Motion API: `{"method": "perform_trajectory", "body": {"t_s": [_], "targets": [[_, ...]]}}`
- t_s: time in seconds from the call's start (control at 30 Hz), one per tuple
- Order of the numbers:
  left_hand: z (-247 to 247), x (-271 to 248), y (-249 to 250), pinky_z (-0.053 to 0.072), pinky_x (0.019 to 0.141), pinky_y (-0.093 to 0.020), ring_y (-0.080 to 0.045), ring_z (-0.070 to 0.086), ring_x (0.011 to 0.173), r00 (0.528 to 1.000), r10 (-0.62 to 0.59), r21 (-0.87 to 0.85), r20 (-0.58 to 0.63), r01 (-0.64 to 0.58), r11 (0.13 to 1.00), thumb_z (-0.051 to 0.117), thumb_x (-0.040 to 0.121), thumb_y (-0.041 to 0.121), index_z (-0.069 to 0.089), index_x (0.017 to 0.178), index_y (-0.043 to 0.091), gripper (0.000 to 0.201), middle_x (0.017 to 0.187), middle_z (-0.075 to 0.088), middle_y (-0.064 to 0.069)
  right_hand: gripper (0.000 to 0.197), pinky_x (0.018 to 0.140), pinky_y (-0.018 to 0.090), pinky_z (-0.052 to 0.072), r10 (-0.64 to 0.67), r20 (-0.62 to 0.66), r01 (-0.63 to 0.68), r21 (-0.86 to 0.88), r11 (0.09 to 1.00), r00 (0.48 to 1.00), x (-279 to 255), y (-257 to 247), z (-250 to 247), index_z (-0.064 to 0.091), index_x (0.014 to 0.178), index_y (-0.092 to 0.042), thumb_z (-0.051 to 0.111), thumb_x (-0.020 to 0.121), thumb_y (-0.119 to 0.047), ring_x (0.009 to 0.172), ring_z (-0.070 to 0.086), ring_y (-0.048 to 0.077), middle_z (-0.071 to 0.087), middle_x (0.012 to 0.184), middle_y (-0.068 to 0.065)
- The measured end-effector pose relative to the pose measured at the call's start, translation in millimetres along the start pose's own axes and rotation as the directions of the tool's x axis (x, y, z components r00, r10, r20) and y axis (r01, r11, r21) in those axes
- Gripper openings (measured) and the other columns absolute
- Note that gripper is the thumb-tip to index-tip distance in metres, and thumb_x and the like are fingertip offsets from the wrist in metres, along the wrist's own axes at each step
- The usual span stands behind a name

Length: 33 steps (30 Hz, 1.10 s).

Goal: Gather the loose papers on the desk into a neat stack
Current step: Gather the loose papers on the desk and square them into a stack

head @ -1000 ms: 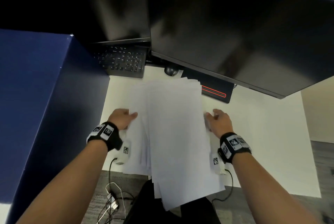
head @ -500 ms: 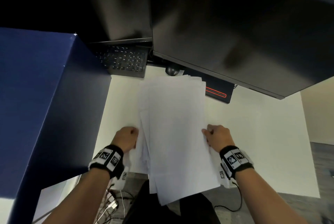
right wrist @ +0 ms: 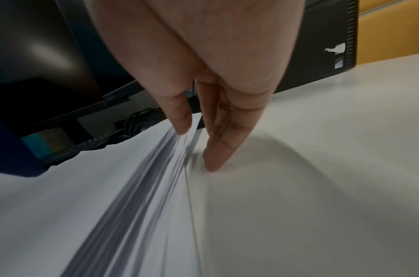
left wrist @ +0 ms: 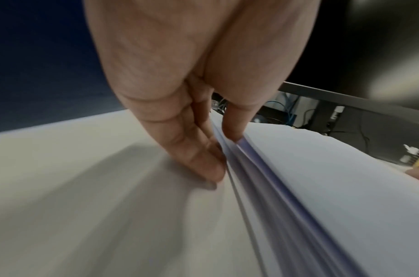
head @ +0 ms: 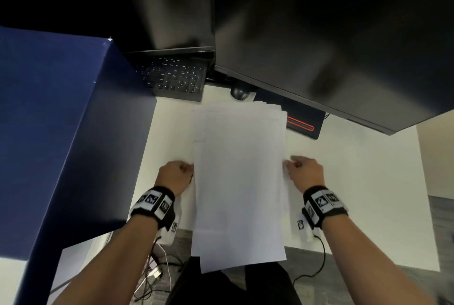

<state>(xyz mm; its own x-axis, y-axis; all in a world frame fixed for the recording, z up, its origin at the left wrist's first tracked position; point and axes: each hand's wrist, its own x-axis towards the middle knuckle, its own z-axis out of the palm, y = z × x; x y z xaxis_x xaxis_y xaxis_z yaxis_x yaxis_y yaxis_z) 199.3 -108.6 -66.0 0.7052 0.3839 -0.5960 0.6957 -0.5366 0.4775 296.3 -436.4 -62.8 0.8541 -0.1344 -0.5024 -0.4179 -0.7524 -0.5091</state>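
Office workstation. White rectangular desk point(head: 356, 181) as landmark: two large black flat monitors point(head: 331, 46) over far edge; black keyboard point(head: 177, 78) at far left beneath them; black computer mouse point(head: 239, 93) beside keyboard; black desktop computer case point(right wrist: 326, 46) standing on far right; dark blue partition panel point(head: 61, 120) along left side; loose cables point(head: 157, 277) on grey floor below near edge.

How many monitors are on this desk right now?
2: a left monitor above the keyboard, and a bigger right monitor behind the papers. More may sit outside the view.
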Motion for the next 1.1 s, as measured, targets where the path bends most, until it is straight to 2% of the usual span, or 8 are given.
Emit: {"method": "perform_trajectory", "body": {"t_s": [0.2, 0.4, 0.53, 0.63, 0.83, 0.93, 1.03, 1.1], "targets": [[-1, 28, 35, 0.051, 0.071, -0.022, -0.024, 0.069, 0.071, 0.992, -0.033, -0.12, -0.121, 0.019, 0.993, 0.058, 0.088, 0.025, 0.075, 0.07, 0.011, 0.028, 0.07, 0.074, -0.002, 0.022, 0.06, 0.024, 0.038, -0.089, -0.019, 0.088, -0.045, 0.995, 0.996, 30, -43, 17, 0.063, 0.067, -0.007, 0.053, 0.086, -0.008, 0.066, 0.054, 0.028, 0.057, 0.06, 0.008], [2, 43, 46, 0.046, 0.071, -0.027, -0.027, 0.063, 0.073, 0.974, -0.112, -0.243, -0.197, 0.062, 0.968, 0.045, 0.1, 0.04, 0.069, 0.079, 0.005, 0.048, 0.078, 0.069, -0.009, 0.028, 0.089, 0.021, 0.048, -0.01, -0.064, 0.017, 0.113, 0.993, 0.998, 44, -49, 19, 0.075, 0.11, -0.011, 0.054, 0.091, -0.014, 0.096, 0.069, 0.029, 0.074, 0.106, 0.011], [0, 44, 37, 0.055, 0.081, -0.02, -0.014, 0.071, 0.081, 0.981, -0.035, -0.247, -0.19, -0.013, 0.969, 0.073, 0.086, 0.036, 0.078, 0.097, 0.016, 0.023, 0.089, 0.077, -0.001, 0.047, 0.096, 0.038, 0.054, 0.038, -0.05, -0.029, 0.161, 0.987, 0.998, 51, -41, 14, 0.069, 0.121, -0.011, 0.058, 0.09, -0.045, 0.091, 0.072, 0.026, 0.075, 0.096, 0.01], [4, 55, 45, 0.053, 0.095, -0.026, -0.023, 0.072, 0.093, 0.967, 0.049, -0.145, -0.25, -0.088, 0.986, 0.071, 0.088, 0.027, 0.08, 0.101, 0.015, 0.021, 0.097, 0.079, -0.004, 0.03, 0.085, 0.033, 0.053, -0.058, -0.022, 0.058, 0.036, 0.998, 0.998, 55, -59, 21, 0.072, 0.096, -0.001, 0.061, 0.094, -0.029, 0.084, 0.067, 0.029, 0.071, 0.086, 0.013], [4, 64, 57, 0.05, 0.083, -0.022, -0.03, 0.071, 0.093, 0.936, 0.129, -0.098, -0.328, -0.169, 0.981, 0.063, 0.092, 0.025, 0.081, 0.099, 0.014, 0.022, 0.097, 0.079, -0.008, 0.021, 0.076, 0.025, 0.049, -0.155, -0.061, 0.156, 0.007, 0.988, 0.986, 68, -68, 29, 0.074, 0.089, -0.006, 0.057, 0.094, -0.018, 0.078, 0.063, 0.025, 0.07, 0.087, 0.01], [-6, 62, 46, 0.048, 0.098, -0.034, -0.03, 0.064, 0.115, 0.926, -0.032, -0.174, -0.377, -0.037, 0.984, 0.056, 0.096, 0.041, 0.066, 0.127, 0.009, 0.046, 0.12, 0.071, -0.01, 0.03, 0.084, 0.027, 0.046, -0.125, -0.083, 0.126, 0.013, 0.992, 0.989, 62, -47, 16, 0.072, 0.106, -0.008, 0.056, 0.095, -0.03, 0.096, 0.065, 0.031, 0.07, 0.103, 0.013], [-1, 50, 37, 0.047, 0.104, -0.038, -0.026, 0.059, 0.122, 0.953, -0.143, -0.195, -0.267, 0.092, 0.976, 0.063, 0.08, 0.065, 0.053, 0.139, 0.01, 0.082, 0.132, 0.063, -0.007, 0.025, 0.077, 0.026, 0.038, -0.074, -0.028, 0.072, -0.059, 0.996, 0.997, 46, -30, 15, 0.056, 0.077, -0.027, 0.06, 0.088, -0.048, 0.085, 0.055, 0.025, 0.057, 0.095, 0.009], [10, 38, 42, 0.049, 0.104, -0.04, -0.024, 0.057, 0.125, 0.973, -0.153, -0.229, -0.171, 0.112, 0.967, 0.072, 0.063, 0.074, 0.045, 0.143, 0.014, 0.104, 0.138, 0.055, -0.005, 0.039, 0.078, 0.028, 0.042, -0.082, 0.009, 0.083, -0.13, 0.988, 0.997, 31, -28, 27, 0.052, 0.08, -0.019, 0.065, 0.082, -0.056, 0.084, 0.052, 0.026, 0.05, 0.099, 0.01]]}}
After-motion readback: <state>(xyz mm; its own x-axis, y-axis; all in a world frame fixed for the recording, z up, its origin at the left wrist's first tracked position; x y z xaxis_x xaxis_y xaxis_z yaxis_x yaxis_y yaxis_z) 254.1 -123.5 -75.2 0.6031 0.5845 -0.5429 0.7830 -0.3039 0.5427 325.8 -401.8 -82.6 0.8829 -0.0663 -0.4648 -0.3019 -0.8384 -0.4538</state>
